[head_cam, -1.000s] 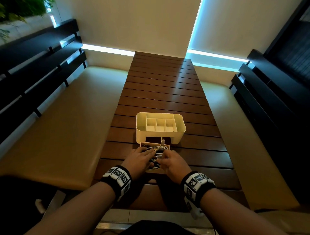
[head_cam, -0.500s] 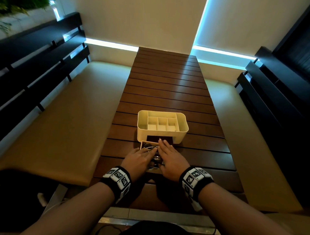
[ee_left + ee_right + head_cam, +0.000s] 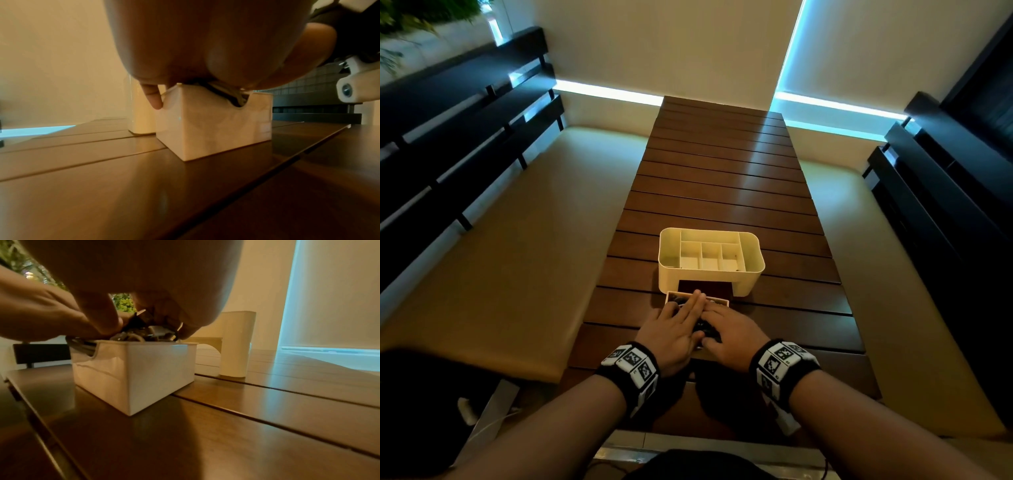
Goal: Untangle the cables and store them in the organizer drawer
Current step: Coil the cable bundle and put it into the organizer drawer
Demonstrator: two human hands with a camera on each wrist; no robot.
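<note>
Cream plastic organizer (image 3: 751,270) sits on a dark wooden slatted table (image 3: 722,192), top compartments visible from the head view, front slot open and dark. Drawer (image 3: 723,302) is pulled fully out and stands on the table just in front of the organizer, near the table's close edge; in the wrist views it is a small white box (image 3: 213,126) (image 3: 131,374) with a notch cut in its front wall. Cables (image 3: 141,335) are piled inside the drawer, heaped slightly above its rim, a dark loop sagging into the notch (image 3: 232,95). Both hands lie on top of the drawer, side by side. Left hand (image 3: 676,330) is flat, fingers straight and together, stretched forward over the pile toward the drawer's far end; in the left wrist view one finger (image 3: 153,97) dips down beside the drawer's left wall and touches it. Right hand (image 3: 734,330) covers the drawer's right half, fingers bent down into the cables; in the right wrist view its fingertips (image 3: 115,321) appear to press or pinch at the heap, exact grasp cannot be told. Beige cushioned benches (image 3: 500,240) run along both sides of the table. Black-and-white marker bands (image 3: 631,365) wrap both wrists.
</note>
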